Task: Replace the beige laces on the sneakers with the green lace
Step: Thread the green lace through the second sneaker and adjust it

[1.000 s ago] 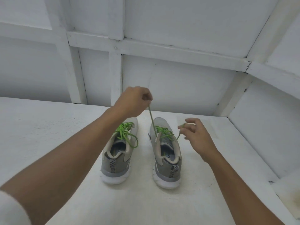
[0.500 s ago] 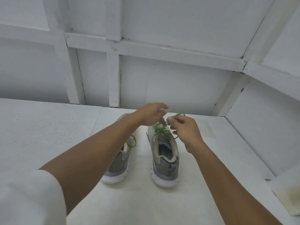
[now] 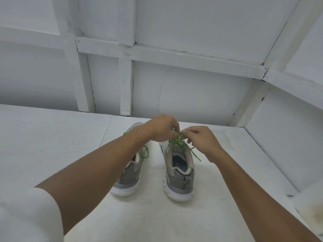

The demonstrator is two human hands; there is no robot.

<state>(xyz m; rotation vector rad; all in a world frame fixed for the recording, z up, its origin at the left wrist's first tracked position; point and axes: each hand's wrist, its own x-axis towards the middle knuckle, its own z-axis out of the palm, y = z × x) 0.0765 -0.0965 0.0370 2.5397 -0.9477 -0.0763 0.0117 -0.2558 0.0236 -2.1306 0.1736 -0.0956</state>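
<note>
Closest to me, a white sleeve [image 3: 26, 215] covers the upper part of the person's left arm, and both bare forearms reach out over the white table [image 3: 52, 137]. A pair of grey sneakers with white soles stands side by side on the table, a little apart, heels toward the person and toes toward the wall. The left sneaker [image 3: 129, 173] is partly hidden behind the left forearm, and a green loop [image 3: 146, 152] hangs at its inner side near the collar. The right sneaker [image 3: 180, 172] shows in full, with the green lace [image 3: 177, 142] bunched over its tongue and one loose end trailing down its outer side. Above that tongue the two hands meet, nearly touching. The left hand [image 3: 160, 128] has its grip pinched on a strand of the green lace, and the right hand [image 3: 202, 140] pinches the same lace just beside it with curled fingers. Behind stands a white panelled wall [image 3: 192, 95] crossed by white battens.
</note>
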